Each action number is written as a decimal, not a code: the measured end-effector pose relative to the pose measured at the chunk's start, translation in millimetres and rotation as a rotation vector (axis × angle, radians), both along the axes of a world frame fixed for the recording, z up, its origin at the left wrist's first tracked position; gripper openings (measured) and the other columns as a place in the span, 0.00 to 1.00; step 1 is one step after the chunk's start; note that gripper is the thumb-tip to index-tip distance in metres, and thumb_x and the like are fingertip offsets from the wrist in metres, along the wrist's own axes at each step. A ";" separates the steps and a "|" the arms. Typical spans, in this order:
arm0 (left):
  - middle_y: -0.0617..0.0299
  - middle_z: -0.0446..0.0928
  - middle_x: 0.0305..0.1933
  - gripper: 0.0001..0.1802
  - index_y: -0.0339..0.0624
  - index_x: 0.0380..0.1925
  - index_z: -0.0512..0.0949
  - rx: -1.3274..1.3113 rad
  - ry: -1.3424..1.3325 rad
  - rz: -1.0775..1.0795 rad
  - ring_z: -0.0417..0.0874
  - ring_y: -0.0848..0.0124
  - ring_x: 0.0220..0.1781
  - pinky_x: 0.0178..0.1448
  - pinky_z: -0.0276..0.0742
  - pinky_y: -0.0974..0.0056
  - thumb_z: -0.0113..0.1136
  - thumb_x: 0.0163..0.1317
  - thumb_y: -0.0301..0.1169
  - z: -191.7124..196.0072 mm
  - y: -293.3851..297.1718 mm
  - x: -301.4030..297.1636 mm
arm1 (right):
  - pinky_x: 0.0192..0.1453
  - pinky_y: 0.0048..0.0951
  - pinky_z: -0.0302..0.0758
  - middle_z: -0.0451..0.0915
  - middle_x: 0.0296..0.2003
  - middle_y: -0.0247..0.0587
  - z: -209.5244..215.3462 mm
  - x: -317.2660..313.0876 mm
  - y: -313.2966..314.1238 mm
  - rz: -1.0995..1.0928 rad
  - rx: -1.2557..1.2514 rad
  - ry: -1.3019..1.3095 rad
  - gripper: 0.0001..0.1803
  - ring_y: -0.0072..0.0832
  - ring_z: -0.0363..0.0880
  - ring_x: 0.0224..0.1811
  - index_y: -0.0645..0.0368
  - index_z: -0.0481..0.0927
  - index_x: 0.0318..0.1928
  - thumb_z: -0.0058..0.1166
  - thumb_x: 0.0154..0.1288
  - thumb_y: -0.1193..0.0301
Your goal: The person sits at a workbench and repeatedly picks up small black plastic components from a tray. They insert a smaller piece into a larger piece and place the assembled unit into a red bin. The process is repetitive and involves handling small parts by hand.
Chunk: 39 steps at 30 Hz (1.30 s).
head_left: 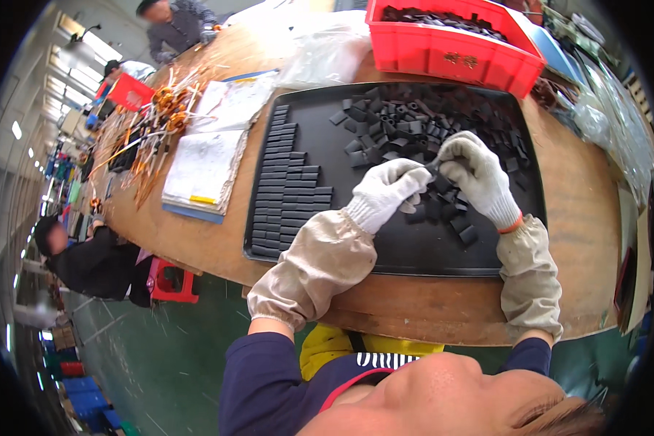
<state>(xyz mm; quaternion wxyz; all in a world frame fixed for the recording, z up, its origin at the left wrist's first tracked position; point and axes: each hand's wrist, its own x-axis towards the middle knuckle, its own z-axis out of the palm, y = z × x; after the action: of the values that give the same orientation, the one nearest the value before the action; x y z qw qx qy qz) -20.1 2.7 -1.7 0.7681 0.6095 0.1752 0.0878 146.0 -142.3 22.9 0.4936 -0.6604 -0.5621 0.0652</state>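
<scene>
Over the black tray (pixel 392 251), my left hand (pixel 386 192) and my right hand (pixel 481 176) meet, both in white knitted gloves. Their fingertips pinch a small short black tube (pixel 433 166) between them, mostly covered by the gloves. Loose black tube pieces (pixel 396 125) lie in a jumbled heap beyond and around my hands. Several more pieces sit nearer me, below my right hand. Along the tray's left side, black tubes (pixel 280 190) lie end to end in neat close rows, fewer per row toward the far end.
Behind the tray stands a red bin (pixel 450 54) full of dark pieces. Left of the tray lie stacked papers (pixel 209 163) and bundled wires (pixel 168 109). Clear plastic bags (pixel 327 54) rest at the back. Other people work along the wooden table's (pixel 414 305) far left.
</scene>
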 end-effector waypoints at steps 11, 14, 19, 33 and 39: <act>0.66 0.80 0.40 0.22 0.39 0.54 0.79 -0.074 -0.028 -0.049 0.79 0.80 0.35 0.36 0.79 0.72 0.65 0.71 0.45 0.2 3.4 -3.6 | 0.48 0.37 0.78 0.82 0.38 0.42 4.0 -10.8 3.3 0.049 0.083 -0.195 0.12 0.42 0.82 0.42 0.61 0.81 0.36 0.67 0.49 0.81; 0.66 0.80 0.40 0.21 0.39 0.55 0.79 -0.019 0.004 -0.049 0.78 0.81 0.35 0.36 0.79 0.72 0.63 0.72 0.43 1.0 0.3 -1.6 | 0.47 0.38 0.78 0.82 0.37 0.42 0.5 -9.0 3.0 0.043 0.087 -0.235 0.12 0.41 0.82 0.42 0.60 0.81 0.35 0.68 0.47 0.81; 0.66 0.81 0.41 0.19 0.40 0.58 0.78 0.261 0.056 -0.023 0.79 0.81 0.36 0.40 0.82 0.72 0.61 0.74 0.39 9.7 -1.0 -3.0 | 0.47 0.38 0.78 0.82 0.37 0.42 -5.0 -10.3 6.7 0.045 0.118 -0.256 0.12 0.42 0.82 0.42 0.59 0.82 0.35 0.67 0.48 0.81; 0.56 0.83 0.57 0.15 0.55 0.54 0.84 1.580 0.510 0.211 0.81 0.55 0.61 0.67 0.73 0.55 0.60 0.69 0.40 40.2 277.9 -40.9 | 0.49 0.40 0.78 0.83 0.38 0.41 -7.5 -7.1 8.9 -0.001 0.145 -0.340 0.08 0.42 0.82 0.44 0.58 0.83 0.37 0.66 0.54 0.78; 0.58 0.79 0.62 0.16 0.61 0.54 0.84 1.861 0.702 0.106 0.75 0.55 0.67 0.71 0.69 0.50 0.61 0.68 0.42 9.0 328.3 -12.9 | 0.50 0.40 0.77 0.84 0.37 0.39 -6.1 -2.3 6.1 -0.035 0.111 -0.335 0.09 0.42 0.82 0.43 0.56 0.84 0.36 0.67 0.54 0.77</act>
<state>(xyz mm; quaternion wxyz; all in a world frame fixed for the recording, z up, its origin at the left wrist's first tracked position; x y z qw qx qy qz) -33.0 330.9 7.3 -0.1161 0.9520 0.2807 0.0391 143.7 -136.2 16.8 0.4298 -0.6435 -0.6276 -0.0853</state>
